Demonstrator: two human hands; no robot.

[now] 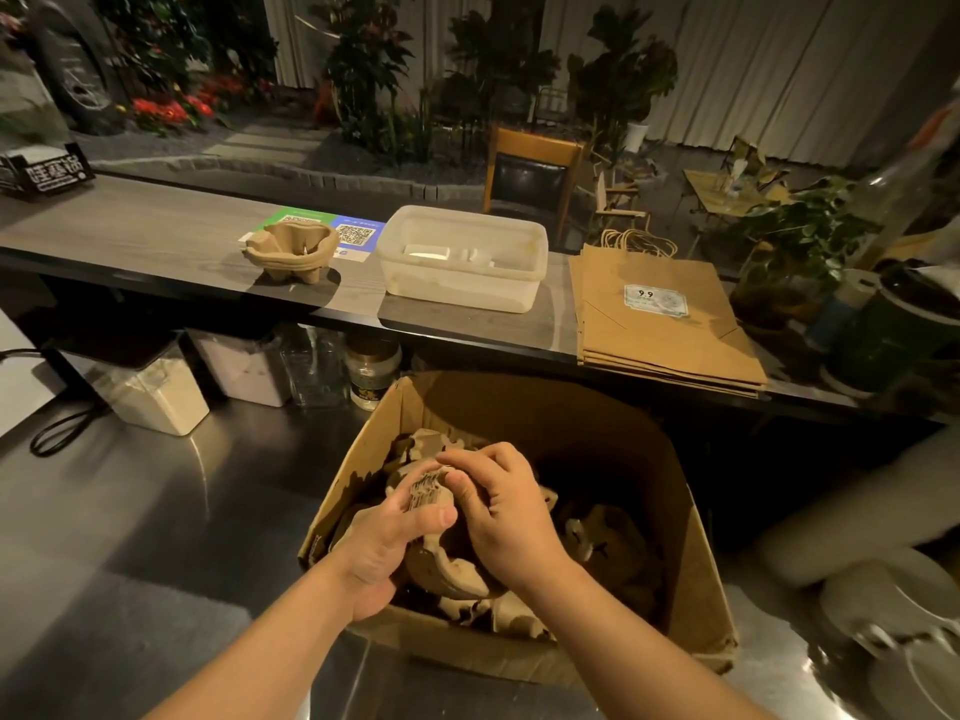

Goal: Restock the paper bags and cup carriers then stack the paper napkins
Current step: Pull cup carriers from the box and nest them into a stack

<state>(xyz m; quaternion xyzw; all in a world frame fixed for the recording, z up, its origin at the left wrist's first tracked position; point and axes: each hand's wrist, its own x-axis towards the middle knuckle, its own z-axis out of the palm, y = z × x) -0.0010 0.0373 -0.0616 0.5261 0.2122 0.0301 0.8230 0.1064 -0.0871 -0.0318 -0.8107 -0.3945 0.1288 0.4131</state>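
An open cardboard box (691,553) stands on the steel counter in front of me, holding several brown pulp cup carriers (597,537). Both hands are inside it. My left hand (395,537) grips a nested stack of cup carriers (428,491) from below. My right hand (504,511) pinches the top edge of that same stack. On the raised wooden bar top, a small stack of cup carriers (291,252) sits at the left. A flat pile of brown paper bags (660,314) with rope handles lies at the right. No napkins can be made out.
A translucent plastic tub (462,262) sits between the carriers and the bags. QR code cards (332,226) lie behind the carriers. Storage containers and jars (239,376) stand under the bar ledge. A dark jar (893,330) and plates (893,615) crowd the right side.
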